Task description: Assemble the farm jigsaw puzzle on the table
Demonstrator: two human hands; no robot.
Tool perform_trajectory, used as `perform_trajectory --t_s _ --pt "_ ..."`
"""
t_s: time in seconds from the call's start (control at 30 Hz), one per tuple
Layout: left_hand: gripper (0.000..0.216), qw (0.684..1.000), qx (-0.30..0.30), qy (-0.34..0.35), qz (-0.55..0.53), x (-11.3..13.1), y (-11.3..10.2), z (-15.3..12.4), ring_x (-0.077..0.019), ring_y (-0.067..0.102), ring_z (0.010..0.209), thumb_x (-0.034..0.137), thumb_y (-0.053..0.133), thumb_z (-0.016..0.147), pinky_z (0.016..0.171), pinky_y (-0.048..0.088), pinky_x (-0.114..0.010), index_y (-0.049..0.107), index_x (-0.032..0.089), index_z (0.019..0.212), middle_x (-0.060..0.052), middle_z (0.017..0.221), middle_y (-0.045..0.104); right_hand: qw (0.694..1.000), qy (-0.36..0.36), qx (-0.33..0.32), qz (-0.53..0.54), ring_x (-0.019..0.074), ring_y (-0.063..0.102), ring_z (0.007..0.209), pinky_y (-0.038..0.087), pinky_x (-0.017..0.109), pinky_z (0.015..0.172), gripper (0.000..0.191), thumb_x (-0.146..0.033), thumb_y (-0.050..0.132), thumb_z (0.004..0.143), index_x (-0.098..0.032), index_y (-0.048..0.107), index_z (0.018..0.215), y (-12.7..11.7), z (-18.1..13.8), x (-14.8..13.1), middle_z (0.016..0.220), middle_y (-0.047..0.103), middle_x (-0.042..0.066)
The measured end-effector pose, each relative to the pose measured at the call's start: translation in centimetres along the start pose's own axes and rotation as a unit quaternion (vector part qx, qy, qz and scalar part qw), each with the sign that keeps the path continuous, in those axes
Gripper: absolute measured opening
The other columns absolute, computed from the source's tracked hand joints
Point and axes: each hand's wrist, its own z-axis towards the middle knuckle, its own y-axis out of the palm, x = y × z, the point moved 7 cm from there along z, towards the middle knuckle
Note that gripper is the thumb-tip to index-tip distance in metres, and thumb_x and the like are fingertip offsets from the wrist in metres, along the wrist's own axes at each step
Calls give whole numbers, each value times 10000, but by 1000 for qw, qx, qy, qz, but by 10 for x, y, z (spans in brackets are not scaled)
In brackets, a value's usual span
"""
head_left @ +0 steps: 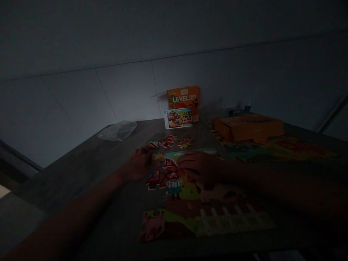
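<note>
A farm jigsaw puzzle (187,212), mostly joined, lies on the table in front of me, with a farmer, a cow and a white fence on it. My left hand (139,162) is at its upper left edge, fingers closed on a yellowish puzzle piece (158,157). Across the upper middle of the puzzle lies my right hand (199,165), fingers stretched out and covering part of the picture. Loose red pieces (153,180) sit below my left hand, by the farmer. Beyond the hands are several more loose pieces (166,142). Dim light hides finger details.
A small picture card (178,118) leans on an upright orange box (184,95) at the back. To the right, another orange box (250,127) rests on a colourful printed sheet (285,148). A clear plastic bag (118,130) lies at the back left, near the wall.
</note>
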Motion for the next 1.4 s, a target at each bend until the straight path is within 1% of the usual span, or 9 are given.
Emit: perform_trajectory --t_s 0.17,0.27,0.37,0.43,0.6,0.8,1.0,1.17,1.4 --pt "293 999 -7 -12 -53 -8 1 6 -305 585 1035 429 550 870 963 413 -439 674 165 895 -126 965 689 1000 6 0 -3 198 594 976 486 364 903 251 -167 442 965 -122 671 1055 1 0 1 1029 697 117" --pt "322 996 -10 -31 -77 -12 -1 8 -294 629 918 475 611 817 840 474 -399 644 155 841 -122 891 682 1000 9 -4 -1 199 595 993 490 366 903 243 -162 452 958 -120 672 1053 0 0 1 1044 694 126" --pt "316 991 8 -53 -120 -10 -5 5 -227 636 754 445 617 819 649 481 -310 578 154 939 -83 860 667 1000 8 -10 0 202 596 1007 491 375 914 246 -151 454 952 -112 665 1072 0 0 0 1048 693 132" --pt "265 984 40 -44 -167 0 -11 2 -186 617 734 388 566 870 615 465 -272 521 170 1013 -53 888 653 1000 15 -6 -4 207 600 1000 501 383 901 257 -153 451 951 -110 655 1102 -1 0 1 1051 688 137" --pt "185 970 19 116 -213 53 -20 -8 -160 601 878 362 515 959 782 471 -271 567 196 1019 -31 982 644 999 35 7 -18 230 600 1046 520 403 895 369 -152 469 928 -86 565 1278 -2 -2 1 1172 632 187" --pt "237 961 37 95 -257 54 -24 -11 -173 644 917 364 579 930 804 491 -281 548 201 1099 -36 1006 687 998 59 -9 -5 223 605 1042 520 395 896 381 -170 453 942 -98 544 1305 -1 -3 3 1181 625 184" --pt "169 957 26 89 -275 54 -22 -10 -146 664 812 358 551 949 717 491 -238 540 199 1005 -11 887 700 997 72 12 7 219 603 1066 528 382 885 567 -135 481 904 -127 362 1458 -5 -4 2 1217 610 168" --pt "135 966 25 111 -233 56 -23 -11 -151 655 841 327 556 939 764 497 -251 594 198 952 -23 934 688 999 18 8 -33 215 615 1012 546 366 833 449 -139 467 914 -152 506 1361 -2 -5 -3 1172 605 161" --pt "110 966 46 166 -194 67 -27 -17 -165 653 925 294 537 966 829 509 -283 585 205 1011 -40 998 684 998 8 4 -58 219 617 991 549 364 807 495 -145 462 914 -156 455 1408 -1 -5 -4 1170 606 164"
